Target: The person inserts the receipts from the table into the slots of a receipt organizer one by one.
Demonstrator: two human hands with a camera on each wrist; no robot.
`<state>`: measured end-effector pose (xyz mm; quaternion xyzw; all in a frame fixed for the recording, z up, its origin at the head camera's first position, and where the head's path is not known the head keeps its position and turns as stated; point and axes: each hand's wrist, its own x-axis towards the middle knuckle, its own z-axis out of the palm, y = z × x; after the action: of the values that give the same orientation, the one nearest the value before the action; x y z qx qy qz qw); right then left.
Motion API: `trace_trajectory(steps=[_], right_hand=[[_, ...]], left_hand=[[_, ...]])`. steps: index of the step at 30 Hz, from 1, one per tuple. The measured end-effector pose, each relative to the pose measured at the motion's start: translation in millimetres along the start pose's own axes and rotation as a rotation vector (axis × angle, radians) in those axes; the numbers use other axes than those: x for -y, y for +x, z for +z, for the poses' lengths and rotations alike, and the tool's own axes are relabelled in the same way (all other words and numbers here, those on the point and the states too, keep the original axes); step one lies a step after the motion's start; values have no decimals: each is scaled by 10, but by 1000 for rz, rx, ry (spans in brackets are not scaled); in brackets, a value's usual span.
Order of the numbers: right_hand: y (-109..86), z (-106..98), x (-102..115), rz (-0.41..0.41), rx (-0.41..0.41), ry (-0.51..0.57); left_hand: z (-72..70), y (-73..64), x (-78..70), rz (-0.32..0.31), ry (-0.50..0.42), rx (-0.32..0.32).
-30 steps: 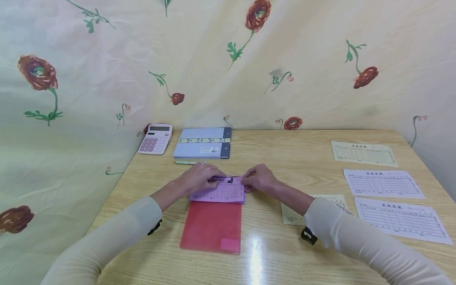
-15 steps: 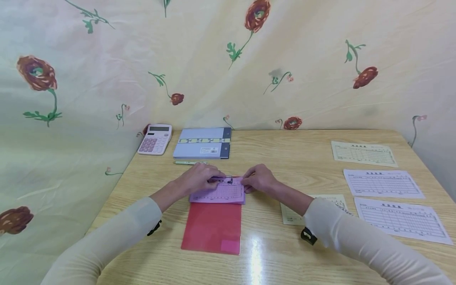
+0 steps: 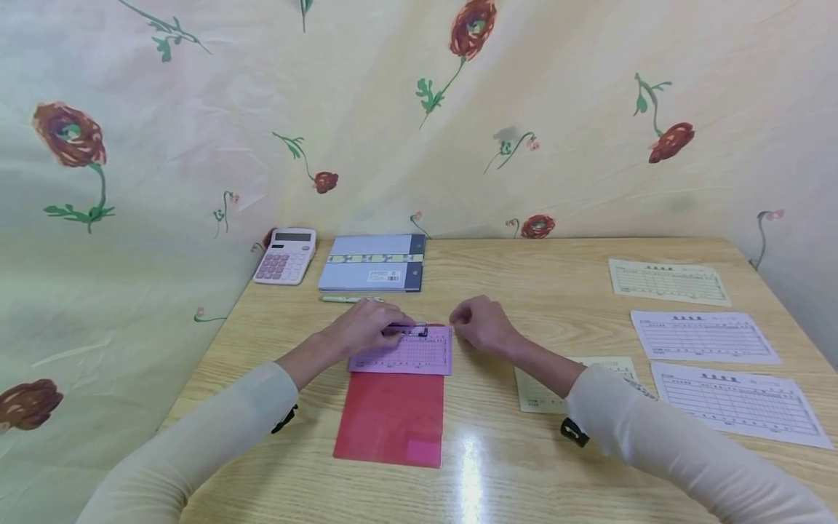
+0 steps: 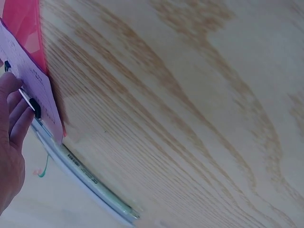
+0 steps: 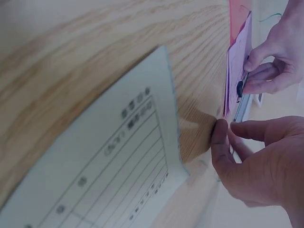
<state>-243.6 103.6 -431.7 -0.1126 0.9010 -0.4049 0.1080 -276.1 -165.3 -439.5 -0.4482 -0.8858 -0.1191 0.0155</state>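
Broad tabletop [image 3: 524,466] beyond edges of clipboard [image 3: 389,415]

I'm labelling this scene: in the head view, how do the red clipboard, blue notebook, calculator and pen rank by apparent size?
Largest to smallest:
1. Red clipboard, even partly covered by purple paper
2. Blue notebook
3. Calculator
4. Pen
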Motion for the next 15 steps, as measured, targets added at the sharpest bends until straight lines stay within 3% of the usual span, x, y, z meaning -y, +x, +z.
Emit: trace_trajectory(steps=[5,15], right_hand=[[27,4,-14,-56,46,-97],[66,-37,34,-66,149,-132]], left_hand=[[-2,2,-6,0,21,4],[-3,1,-12,-4,6,5]])
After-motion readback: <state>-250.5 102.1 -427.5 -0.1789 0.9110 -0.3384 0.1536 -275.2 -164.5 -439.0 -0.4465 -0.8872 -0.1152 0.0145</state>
